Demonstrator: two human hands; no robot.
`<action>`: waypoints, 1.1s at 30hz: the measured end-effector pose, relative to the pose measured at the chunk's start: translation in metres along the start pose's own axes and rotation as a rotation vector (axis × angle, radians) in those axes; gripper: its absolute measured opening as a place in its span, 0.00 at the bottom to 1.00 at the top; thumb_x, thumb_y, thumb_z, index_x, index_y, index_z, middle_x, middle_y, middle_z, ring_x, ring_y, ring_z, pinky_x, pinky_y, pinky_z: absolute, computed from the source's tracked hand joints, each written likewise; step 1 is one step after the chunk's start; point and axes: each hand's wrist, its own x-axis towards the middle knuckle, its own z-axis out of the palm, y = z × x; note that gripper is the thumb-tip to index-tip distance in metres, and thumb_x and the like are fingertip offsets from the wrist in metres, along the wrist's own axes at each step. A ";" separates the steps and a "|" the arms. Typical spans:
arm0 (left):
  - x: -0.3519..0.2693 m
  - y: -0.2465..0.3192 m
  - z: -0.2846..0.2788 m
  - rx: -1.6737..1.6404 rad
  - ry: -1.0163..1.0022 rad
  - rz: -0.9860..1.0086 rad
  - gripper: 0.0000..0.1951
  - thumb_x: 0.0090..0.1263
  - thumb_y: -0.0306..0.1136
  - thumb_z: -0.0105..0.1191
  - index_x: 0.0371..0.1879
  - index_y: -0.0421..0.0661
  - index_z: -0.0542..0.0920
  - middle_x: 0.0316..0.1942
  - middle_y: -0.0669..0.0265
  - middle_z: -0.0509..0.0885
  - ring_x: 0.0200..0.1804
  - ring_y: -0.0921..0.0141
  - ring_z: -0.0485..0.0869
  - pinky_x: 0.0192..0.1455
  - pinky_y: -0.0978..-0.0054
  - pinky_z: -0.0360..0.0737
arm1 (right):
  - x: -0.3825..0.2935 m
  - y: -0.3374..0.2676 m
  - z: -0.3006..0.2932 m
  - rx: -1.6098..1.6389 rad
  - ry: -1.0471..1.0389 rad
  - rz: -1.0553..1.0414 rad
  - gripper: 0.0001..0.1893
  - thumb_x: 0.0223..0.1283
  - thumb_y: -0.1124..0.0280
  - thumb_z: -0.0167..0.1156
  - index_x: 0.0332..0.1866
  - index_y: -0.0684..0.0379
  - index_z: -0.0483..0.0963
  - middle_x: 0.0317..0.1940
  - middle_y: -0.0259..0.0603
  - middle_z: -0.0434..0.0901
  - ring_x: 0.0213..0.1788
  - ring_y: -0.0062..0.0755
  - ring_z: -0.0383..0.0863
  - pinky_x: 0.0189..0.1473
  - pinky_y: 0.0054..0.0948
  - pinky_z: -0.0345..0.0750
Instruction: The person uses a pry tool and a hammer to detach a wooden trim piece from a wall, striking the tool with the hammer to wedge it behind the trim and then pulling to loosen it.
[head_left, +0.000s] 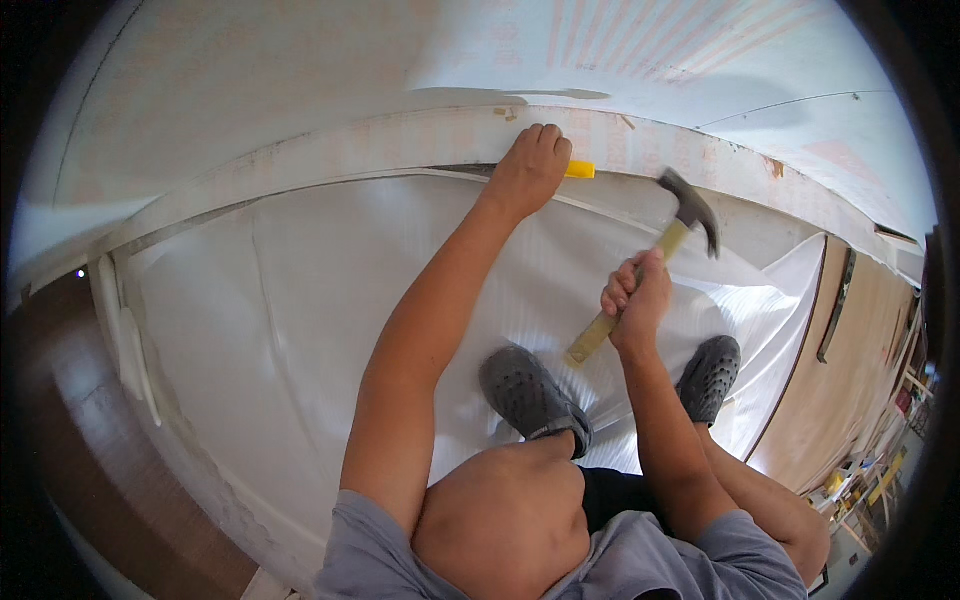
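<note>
My left hand (529, 171) is closed around a tool with a yellow handle (580, 169). Only the handle's end shows past my fist, so its kind cannot be told. That fist rests at the lower edge of a pale, scuffed trim strip (667, 146) along the foot of the wall. Lower and to the right, my right hand (639, 296) grips a claw hammer (673, 236) by its worn yellowish handle. Its dark head is raised and tilted, a short way right of the yellow handle and apart from it.
Whitish plastic sheeting (360, 247) covers the floor under my grey clogs (525, 390). It is rumpled at the right, beside a wooden panel (840, 337) with a dark metal strip (836, 306) on it. Brown flooring (112, 450) lies left; clutter (870, 480) sits far right.
</note>
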 end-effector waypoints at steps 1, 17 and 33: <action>0.001 0.000 0.000 -0.023 -0.001 -0.007 0.11 0.62 0.16 0.53 0.43 0.37 0.78 0.48 0.53 0.79 0.53 0.55 0.79 0.63 0.60 0.79 | 0.004 -0.004 -0.004 -0.117 -0.092 0.097 0.21 0.83 0.46 0.50 0.40 0.54 0.66 0.22 0.30 0.63 0.15 0.20 0.60 0.15 0.26 0.63; 0.003 0.001 -0.010 -0.122 -0.011 -0.035 0.14 0.61 0.14 0.54 0.45 0.38 0.78 0.50 0.55 0.80 0.54 0.54 0.79 0.62 0.58 0.80 | 0.003 -0.008 -0.004 -0.215 -0.141 0.230 0.20 0.82 0.47 0.53 0.42 0.54 0.67 0.21 0.30 0.64 0.15 0.21 0.60 0.15 0.26 0.64; -0.006 -0.008 -0.022 -0.199 -0.039 -0.050 0.17 0.61 0.13 0.53 0.49 0.38 0.82 0.54 0.57 0.84 0.59 0.55 0.81 0.66 0.60 0.80 | -0.003 0.000 0.010 -0.326 -0.235 0.230 0.19 0.82 0.50 0.53 0.41 0.55 0.66 0.20 0.29 0.64 0.15 0.20 0.61 0.15 0.24 0.64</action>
